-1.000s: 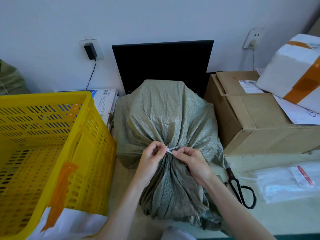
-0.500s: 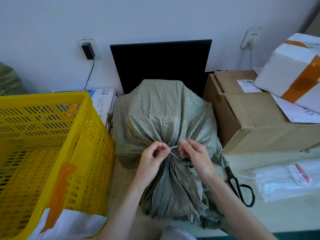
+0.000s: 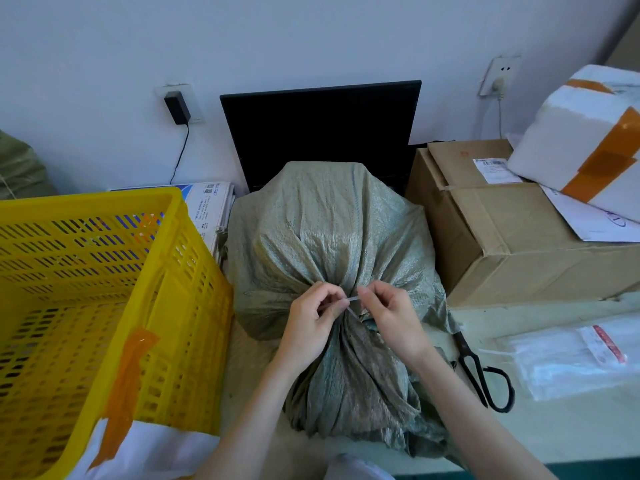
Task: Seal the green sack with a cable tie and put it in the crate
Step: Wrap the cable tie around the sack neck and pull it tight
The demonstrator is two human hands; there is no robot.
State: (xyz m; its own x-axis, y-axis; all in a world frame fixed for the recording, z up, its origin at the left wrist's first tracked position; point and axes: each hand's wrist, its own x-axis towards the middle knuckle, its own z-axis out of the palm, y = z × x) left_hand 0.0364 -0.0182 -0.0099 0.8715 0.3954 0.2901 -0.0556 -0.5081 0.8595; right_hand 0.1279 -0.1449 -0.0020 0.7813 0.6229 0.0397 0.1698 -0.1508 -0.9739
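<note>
Green sack point(image 3: 332, 244) lies mid-tabletop, bulk toward the back edge, gathered neck pointing at the near edge. Yellow crate point(image 3: 104, 306) sits just beside it on the left; cardboard box point(image 3: 519, 237) is close on the right.

Both hands work at the neck. Left hand point(image 3: 311, 323) has fingers curled, pinching one end of the thin pale cable tie point(image 3: 351, 303). Right hand point(image 3: 391, 313) pinches the other end, fingertips almost meeting the left's. The tie crosses the bunched fabric; can't tell whether the tail is through the head yet.

Handling, my read:
- Sack is woven plastic cloth, soft and crinkly, a bit slick. It holds a squarish bulge at the back, so probably something boxy inside. Weight unknown; assume not trivial.
- The neck is the natural handle once cinched, but a loose tie could slide off slick weave. Pull it tight first.
- For the lift into the crate: one hand on the neck just behind the tie, the other under the bulk. Lifting by the neck alone loads the tie.
- Cable tie is thin, springy, easy to fumble.

Scissors point(image 3: 481, 375) lie right of the sack, near the front edge, handy for trimming the tail.
</note>
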